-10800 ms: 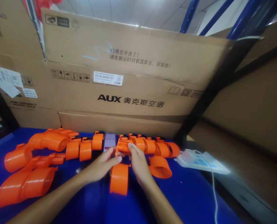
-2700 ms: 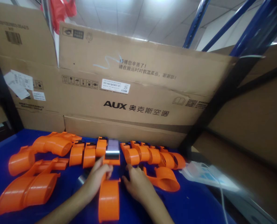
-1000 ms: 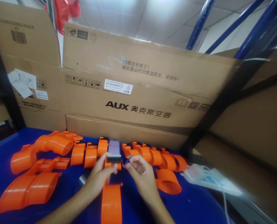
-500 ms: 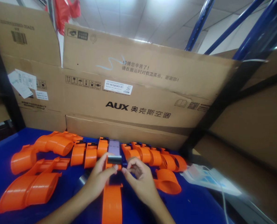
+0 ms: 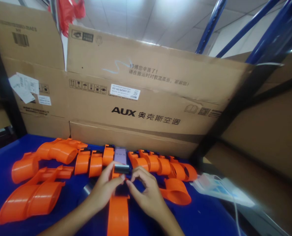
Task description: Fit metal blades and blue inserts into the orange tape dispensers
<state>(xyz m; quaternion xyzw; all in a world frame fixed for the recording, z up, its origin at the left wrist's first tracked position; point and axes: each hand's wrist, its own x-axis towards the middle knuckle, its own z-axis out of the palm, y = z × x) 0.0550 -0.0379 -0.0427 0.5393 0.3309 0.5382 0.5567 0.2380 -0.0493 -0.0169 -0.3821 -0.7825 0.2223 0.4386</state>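
My left hand (image 5: 105,185) is closed round the upper part of an orange tape dispenser (image 5: 118,213), its thumb across the front. The curved orange body hangs below the fingers. A dark, shiny cylinder-like piece (image 5: 121,168) lies across the top of this dispenser. My right hand (image 5: 147,191) is at the dispenser's right side, thumb and fingers drawn together in a pinch near its edge. Whatever sits between those fingertips is too small to make out. Beside my left wrist, a silvery piece (image 5: 87,189) lies partly hidden on the blue surface.
Several orange dispensers (image 5: 45,198) lie to the left, and more (image 5: 164,165) line the back right. One dispenser (image 5: 177,191) rests beyond my right hand. A phone (image 5: 120,155) stands behind my hands, before a large cardboard box (image 5: 146,101). A plastic packet (image 5: 222,188) and cable lie right.
My right hand has shifted slightly left and its fingers have closed in nearer the dispenser. The dark piece has moved a little to the right with the dispenser's top.
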